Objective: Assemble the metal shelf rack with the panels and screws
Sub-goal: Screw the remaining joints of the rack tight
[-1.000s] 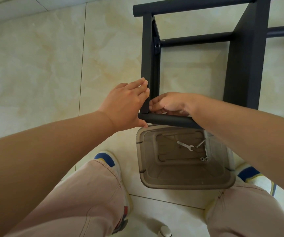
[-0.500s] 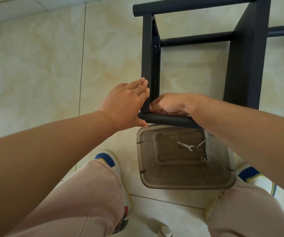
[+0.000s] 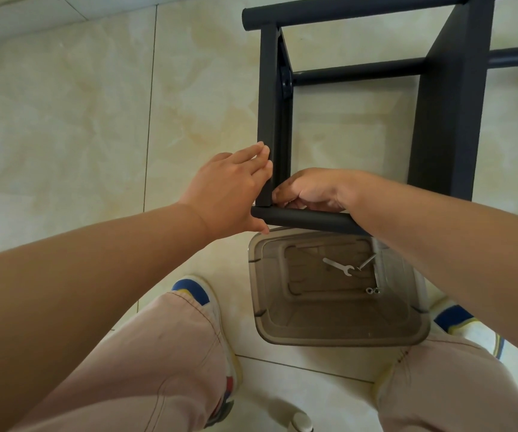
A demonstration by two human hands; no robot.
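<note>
The black metal rack (image 3: 447,120) lies on the tiled floor in front of me. Its narrow left panel (image 3: 271,120) meets a round tube (image 3: 307,218) at the near corner. My left hand (image 3: 226,191) presses straight fingers against the outer side of that panel, with the thumb under the tube's end. My right hand (image 3: 310,190) sits inside the corner just above the tube. Its fingers are curled and pinch at the joint; the small part they hold, apparently a screw, is hidden.
A clear plastic bin (image 3: 338,335) stands on the floor between my feet, just below the tube. It holds a small flat wrench (image 3: 338,265), a long bolt (image 3: 366,261) and two nuts (image 3: 373,289). My knees frame the bottom of the view.
My right hand's fingers have shifted slightly at the corner joint. The left hand and the rack have stayed where they were.
</note>
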